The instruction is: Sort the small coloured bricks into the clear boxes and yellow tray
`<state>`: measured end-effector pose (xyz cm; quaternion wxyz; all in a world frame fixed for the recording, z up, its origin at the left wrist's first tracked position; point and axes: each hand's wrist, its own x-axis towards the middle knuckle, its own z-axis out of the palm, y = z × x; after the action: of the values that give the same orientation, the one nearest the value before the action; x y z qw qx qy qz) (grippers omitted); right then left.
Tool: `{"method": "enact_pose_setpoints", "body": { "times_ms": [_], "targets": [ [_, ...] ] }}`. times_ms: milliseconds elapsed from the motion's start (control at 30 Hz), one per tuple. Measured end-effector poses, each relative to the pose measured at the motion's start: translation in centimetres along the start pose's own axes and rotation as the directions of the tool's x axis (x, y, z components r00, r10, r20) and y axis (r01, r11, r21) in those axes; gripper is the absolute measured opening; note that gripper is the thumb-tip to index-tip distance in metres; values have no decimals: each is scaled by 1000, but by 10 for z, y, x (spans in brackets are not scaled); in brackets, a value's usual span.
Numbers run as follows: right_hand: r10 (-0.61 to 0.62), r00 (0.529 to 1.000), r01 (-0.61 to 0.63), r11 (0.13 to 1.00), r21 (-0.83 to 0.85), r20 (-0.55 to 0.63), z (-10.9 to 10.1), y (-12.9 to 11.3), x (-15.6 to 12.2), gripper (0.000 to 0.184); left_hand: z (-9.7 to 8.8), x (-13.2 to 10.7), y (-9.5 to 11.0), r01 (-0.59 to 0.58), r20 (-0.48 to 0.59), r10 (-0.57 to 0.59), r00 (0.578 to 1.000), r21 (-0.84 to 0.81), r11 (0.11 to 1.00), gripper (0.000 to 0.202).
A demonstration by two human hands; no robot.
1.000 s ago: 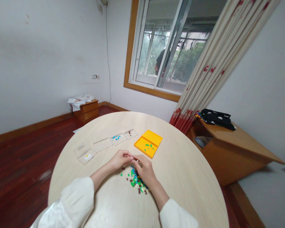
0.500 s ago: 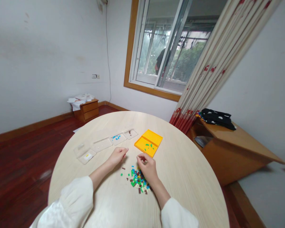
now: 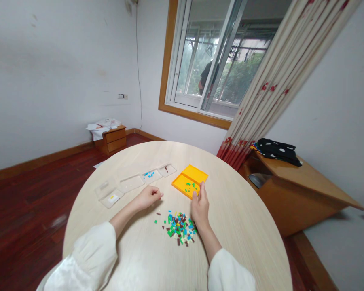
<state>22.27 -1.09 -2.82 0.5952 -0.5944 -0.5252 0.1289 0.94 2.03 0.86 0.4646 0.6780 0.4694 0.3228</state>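
Observation:
A loose heap of small toy building bricks [image 3: 181,228] in green, blue, brown, yellow and cream lies on the round table. Beyond it is an opened yellow plastic box [image 3: 194,173] with several green bricks in its near half. My right hand [image 3: 200,208] is at the box's near right corner, thumb and fingers stretched out and apart; no brick shows between them. My left hand [image 3: 150,197] hovers left of the heap, fingers curled with thumb and fingertips together; whatever it may hold is hidden.
Clear plastic boxes run along the table's left: one with brown bricks [image 3: 166,169], one with blue bricks [image 3: 148,175], one with pale pieces [image 3: 130,184], and one with a yellow piece [image 3: 113,198]. A wooden desk [image 3: 306,182] holding black cloth stands right.
My right hand has moved from above the heap forward to the yellow box, and its pinched fingers have straightened. My left hand has shifted slightly left and stays curled.

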Motion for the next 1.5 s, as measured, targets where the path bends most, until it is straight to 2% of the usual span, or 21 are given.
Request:
{"method": "enact_pose_setpoints", "body": {
  "times_ms": [100, 233, 433, 633, 767, 867, 967, 1033, 1100, 1267, 1400, 1500],
  "targets": [
    [-13, 1000, 13, 1000, 5, 14, 1, -1, -2, 55, -8, -6, 0, 13, 155, -24, 988, 67, 998, 16],
    [-21, 1000, 20, 999, 27, 23, 2, -4, -3, 51, -17, -14, 2, -8, 314, -37, 949, 142, 990, 16],
    [-48, 999, 48, 999, 11, 22, 1, -9, -3, 44, -16, -14, 1, -120, 354, 14, 935, 281, 952, 11],
    [-67, 996, 67, 998, 16, 56, 3, -9, -6, 38, -11, -16, 2, -133, 395, 8, 919, 290, 948, 8],
    [-107, 991, 104, 994, 40, 80, 4, -10, -8, 33, -10, -15, 4, -70, 311, 18, 950, 156, 985, 10],
    [-107, 989, 103, 994, 43, 107, 4, -10, -9, 34, -12, -11, 5, 22, 195, 0, 981, -111, 994, 13],
    [-92, 990, 86, 995, 55, 107, 5, -9, -10, 33, -13, -8, 6, 89, 102, -51, 993, -411, 907, 22],
    [-81, 992, 76, 995, 61, 99, 5, -9, -10, 33, -14, -6, 5, 111, 66, -90, 994, -538, 836, 27],
    [-73, 993, 68, 996, 61, 95, 5, -9, -9, 33, -14, -5, 4, 123, 43, -122, 992, -592, 796, 29],
    [-64, 992, 59, 997, 50, 106, 5, -11, -9, 33, -11, 7, 1, 107, -24, -156, 987, -620, 777, 29],
    [-82, 991, 76, 995, 60, 102, 5, -13, -8, 31, -9, 36, 5, 78, -124, -232, 965, -705, 705, 24],
    [-91, 991, 85, 994, 66, 95, 5, -15, -9, 30, -7, 67, 11, 89, -151, -287, 946, -731, 677, 20]
  ]
}}
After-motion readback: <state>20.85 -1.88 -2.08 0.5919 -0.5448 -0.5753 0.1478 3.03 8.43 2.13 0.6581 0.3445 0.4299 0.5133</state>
